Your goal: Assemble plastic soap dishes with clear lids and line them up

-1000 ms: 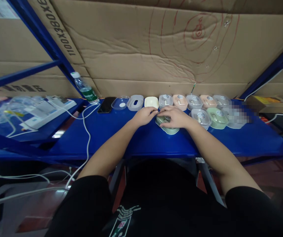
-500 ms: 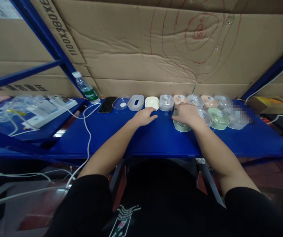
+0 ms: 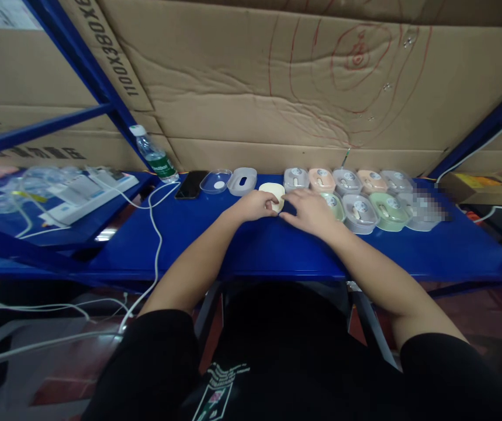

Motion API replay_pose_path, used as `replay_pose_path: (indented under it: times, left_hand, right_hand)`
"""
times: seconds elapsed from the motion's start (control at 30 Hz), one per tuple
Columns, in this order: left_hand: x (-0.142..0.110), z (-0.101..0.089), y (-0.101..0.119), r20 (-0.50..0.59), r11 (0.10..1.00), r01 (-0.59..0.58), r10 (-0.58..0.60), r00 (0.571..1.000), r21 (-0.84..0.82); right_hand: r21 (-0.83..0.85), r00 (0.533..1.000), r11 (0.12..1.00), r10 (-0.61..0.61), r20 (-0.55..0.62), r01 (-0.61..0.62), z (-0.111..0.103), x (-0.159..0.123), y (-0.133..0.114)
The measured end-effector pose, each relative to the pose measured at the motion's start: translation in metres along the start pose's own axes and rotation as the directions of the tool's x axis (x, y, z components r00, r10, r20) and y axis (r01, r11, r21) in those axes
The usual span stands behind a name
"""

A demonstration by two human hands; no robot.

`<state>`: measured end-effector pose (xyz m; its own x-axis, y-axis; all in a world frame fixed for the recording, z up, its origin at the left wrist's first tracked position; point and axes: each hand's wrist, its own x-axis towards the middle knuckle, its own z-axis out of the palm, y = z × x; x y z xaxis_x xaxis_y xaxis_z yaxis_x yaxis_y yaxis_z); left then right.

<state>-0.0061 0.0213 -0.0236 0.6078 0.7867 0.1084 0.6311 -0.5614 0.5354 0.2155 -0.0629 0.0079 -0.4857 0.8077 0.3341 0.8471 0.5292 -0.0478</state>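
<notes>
A cream-coloured plastic dish (image 3: 272, 189) with rounded corners is gripped at its near left side by my left hand (image 3: 255, 206), thumb and fingers curled on it. My right hand (image 3: 310, 210) reaches in from the other side, fingers apart, its tips close to the dish's right edge; whether they touch it I cannot tell. Left of the dish lie a grey piece with an oval slot (image 3: 242, 185) and a clear shallow lid (image 3: 216, 182). A green lidded box (image 3: 335, 204) is partly hidden behind my right hand, beside a grey lidded box (image 3: 359, 215).
Several grey, peach and green lidded boxes stand in two rows on the right of the blue table (image 3: 198, 245). A phone (image 3: 190, 185), a water bottle (image 3: 156, 158) and a white cable (image 3: 156, 228) are on the left. A cardboard wall (image 3: 233, 88) closes off the back.
The cream dish has come nearer and slightly right, with my left hand closing on it. My right hand has left the green box and moved left to the dish.
</notes>
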Motion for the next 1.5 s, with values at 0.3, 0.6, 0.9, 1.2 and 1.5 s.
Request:
replay_pose_path:
  times: [0.3, 0.6, 0.9, 1.2, 1.5]
  left_hand:
    - [-0.002, -0.017, -0.012, -0.203, 0.993, 0.051, -0.072, 0.977, -0.107]
    - [-0.007, -0.039, -0.04, -0.448, 0.956, 0.253, -0.163, 0.879, 0.149]
    - [-0.004, -0.031, -0.042, -0.344, 0.989, 0.027, 0.024, 0.939, 0.144]
    - [-0.006, -0.043, -0.034, -0.532, 0.954, -0.117, -0.05, 0.845, -0.275]
    - [-0.025, -0.042, 0.003, -0.102, 0.991, -0.12, 0.126, 0.987, 0.061]
  right_hand:
    - [-0.001, 0.985, 0.996, -0.089, 0.147, 0.09, 0.017, 0.002, -0.007]
    - [0.061, 0.956, 0.981, -0.191, 0.222, 0.181, 0.024, 0.003, -0.002]
    - [0.291, 0.912, 0.915, -0.347, 0.22, 0.279, 0.023, 0.005, 0.001]
    - [0.795, 0.998, 0.605, 0.03, -0.057, 0.027, 0.031, 0.009, 0.005]
    - [0.941, 0.931, 0.118, 0.224, 0.287, -0.318, 0.034, 0.016, 0.005]
